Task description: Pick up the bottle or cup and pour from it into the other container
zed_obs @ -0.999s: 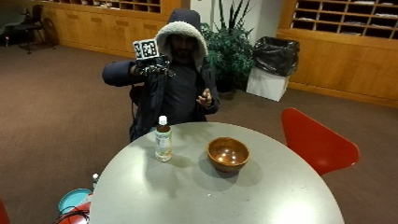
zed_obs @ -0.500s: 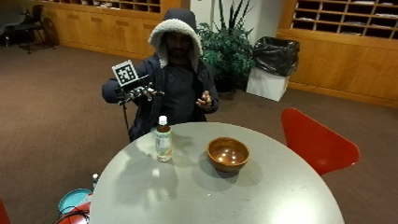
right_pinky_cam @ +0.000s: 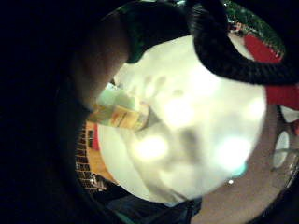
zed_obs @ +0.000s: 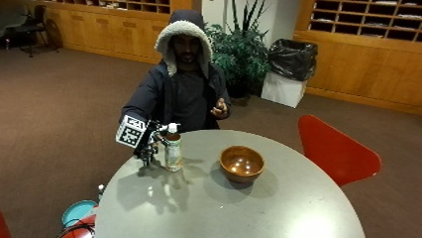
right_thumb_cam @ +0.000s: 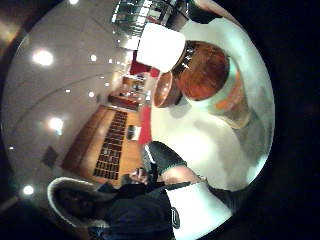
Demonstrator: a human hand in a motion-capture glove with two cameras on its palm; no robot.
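A clear bottle with a white cap and a yellow-orange label stands upright on the round grey table, at its far left. My gloved right hand is low over the table just left of the bottle, fingers pointing down, not seen around it. The thumb side palm view shows the bottle close up, with the glove's thumb apart from it. In the little finger side view the bottle's label is near the palm. A brown wooden bowl stands empty right of the bottle. The bare left hand is raised at chest height.
A red chair stands at the table's right side. A teal round object lies on the floor by the table's left front edge. A plant and a black-bagged bin stand behind the person.
My gloved right hand has come down from chest height to table level beside the bottle. Bottle and bowl have stayed where they were.
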